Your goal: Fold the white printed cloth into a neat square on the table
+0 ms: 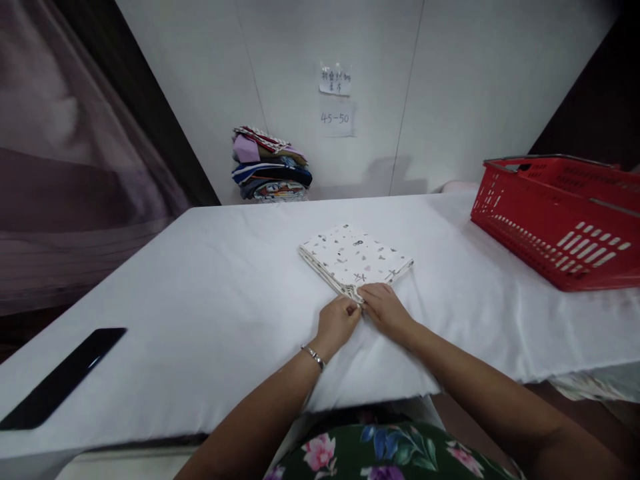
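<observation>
A folded white cloth point(356, 259) with small grey prints lies on the white-covered table point(200, 293), its near corner pointing at me. My left hand point(338, 321), with a thin bracelet on the wrist, pinches that near corner with curled fingers. My right hand point(383, 308) meets it at the same corner, fingers closed on the cloth's edge. Both hands touch each other there.
A red plastic basket point(560, 217) stands at the table's right. A stack of folded clothes point(270, 165) sits against the white wall at the back. A black flat phone-like slab point(63, 377) lies near the left front edge. Two paper notes point(336, 100) hang on the wall.
</observation>
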Available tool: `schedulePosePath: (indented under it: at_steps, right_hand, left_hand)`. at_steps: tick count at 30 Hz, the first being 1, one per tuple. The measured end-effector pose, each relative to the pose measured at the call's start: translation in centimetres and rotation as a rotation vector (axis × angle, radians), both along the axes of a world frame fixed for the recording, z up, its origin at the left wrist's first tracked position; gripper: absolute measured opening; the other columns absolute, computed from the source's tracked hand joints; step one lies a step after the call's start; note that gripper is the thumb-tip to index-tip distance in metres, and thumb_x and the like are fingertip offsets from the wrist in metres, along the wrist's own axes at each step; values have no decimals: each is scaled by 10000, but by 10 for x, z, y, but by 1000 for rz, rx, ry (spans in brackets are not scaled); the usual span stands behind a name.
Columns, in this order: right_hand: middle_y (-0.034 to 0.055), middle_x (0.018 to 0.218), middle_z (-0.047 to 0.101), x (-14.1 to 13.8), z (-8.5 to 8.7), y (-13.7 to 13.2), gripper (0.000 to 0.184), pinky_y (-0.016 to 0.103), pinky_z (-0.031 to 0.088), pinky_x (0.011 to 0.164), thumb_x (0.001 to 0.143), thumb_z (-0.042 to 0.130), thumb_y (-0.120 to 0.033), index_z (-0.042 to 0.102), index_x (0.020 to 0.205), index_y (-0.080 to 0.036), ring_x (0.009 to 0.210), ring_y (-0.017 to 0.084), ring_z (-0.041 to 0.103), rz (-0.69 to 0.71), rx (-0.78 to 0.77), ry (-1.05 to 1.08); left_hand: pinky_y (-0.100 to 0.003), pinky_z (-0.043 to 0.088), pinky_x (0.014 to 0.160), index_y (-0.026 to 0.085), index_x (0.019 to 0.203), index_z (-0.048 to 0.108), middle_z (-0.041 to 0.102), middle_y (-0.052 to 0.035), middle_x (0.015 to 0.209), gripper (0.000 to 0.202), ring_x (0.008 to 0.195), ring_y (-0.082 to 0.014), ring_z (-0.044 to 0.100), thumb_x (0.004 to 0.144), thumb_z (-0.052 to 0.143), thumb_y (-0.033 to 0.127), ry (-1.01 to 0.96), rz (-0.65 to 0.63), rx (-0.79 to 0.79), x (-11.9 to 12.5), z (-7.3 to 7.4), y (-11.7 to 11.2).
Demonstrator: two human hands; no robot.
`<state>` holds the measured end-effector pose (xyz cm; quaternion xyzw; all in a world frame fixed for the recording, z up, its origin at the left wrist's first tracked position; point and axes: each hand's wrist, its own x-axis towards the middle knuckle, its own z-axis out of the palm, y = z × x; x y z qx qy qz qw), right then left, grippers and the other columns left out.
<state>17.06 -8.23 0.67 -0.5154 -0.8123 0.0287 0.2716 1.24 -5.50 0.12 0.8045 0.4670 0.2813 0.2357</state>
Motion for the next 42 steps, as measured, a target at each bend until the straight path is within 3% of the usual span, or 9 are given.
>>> schedulePosePath:
  at_steps: [8, 17, 20, 24, 27, 31, 37, 42]
  right_hand:
    - [123, 1184, 555, 2, -8, -2, 457, 435, 330, 941, 769, 477, -119, 479, 1224, -160, 1103, 257, 459, 51, 59, -53]
    - [99, 1066, 620, 1, -19, 5, 320, 413, 382, 882, 804, 505, -177, 550, 1120, -198, 1006, 235, 537, -15, 131, 24]
    - [91, 1060, 628, 4, -19, 6, 299, 414, 389, 882, 812, 495, -181, 560, 1103, -208, 1009, 230, 549, 2, 132, 40]
    - [81, 1062, 635, 6, -17, 7, 281, 404, 399, 886, 825, 495, -195, 568, 1096, -210, 1023, 222, 553, 17, 137, 62]
    - [76, 1067, 639, 8, -18, 8, 272, 406, 400, 888, 833, 503, -206, 570, 1097, -209, 1025, 221, 553, 38, 150, 60]
    - [88, 1082, 638, 8, -20, 8, 289, 413, 405, 887, 835, 494, -193, 569, 1114, -206, 1045, 229, 546, 53, 179, 23]
    - [133, 1284, 524, 3, -19, 3, 507, 464, 345, 948, 827, 544, -307, 427, 1305, -182, 1184, 275, 453, 58, 161, -109]
    - [98, 1277, 546, -3, -19, 4, 371, 461, 322, 953, 870, 489, -259, 500, 1238, -220, 1203, 264, 449, 14, 136, -167]
  left_hand:
    - [-211, 366, 590, 178, 598, 598, 572, 32, 632, 136, 632, -97, 510, 726, 553, 182, -146, 12, -98, 0, -4, 3]
    - [-220, 424, 670, 196, 659, 656, 647, 27, 695, 165, 695, -114, 573, 764, 534, 235, -278, -95, -161, -7, -3, 8]
    - [-221, 431, 652, 195, 686, 665, 651, 23, 704, 158, 698, -121, 582, 761, 540, 256, -274, -71, -186, -16, -2, 18]
    - [-233, 435, 682, 194, 757, 662, 649, 1, 785, 150, 734, -128, 579, 776, 526, 253, -188, 98, -106, -30, -2, 47]
    - [-249, 434, 748, 209, 939, 644, 631, -28, 964, 197, 810, -137, 580, 801, 510, 250, -44, 260, -13, -41, 0, 79]
    - [-271, 423, 819, 214, 1159, 537, 547, -76, 1184, 341, 958, -167, 570, 824, 476, 244, 77, 416, -9, -54, 4, 125]
    - [-311, 382, 911, 187, 1247, 481, 524, -111, 1265, 424, 1164, -230, 475, 832, 451, 268, 116, 473, -41, -60, 6, 176]
    - [-317, 417, 828, 235, 1073, 617, 645, -74, 1093, 308, 1070, -237, 545, 813, 453, 264, 137, 462, -93, -62, 7, 199]
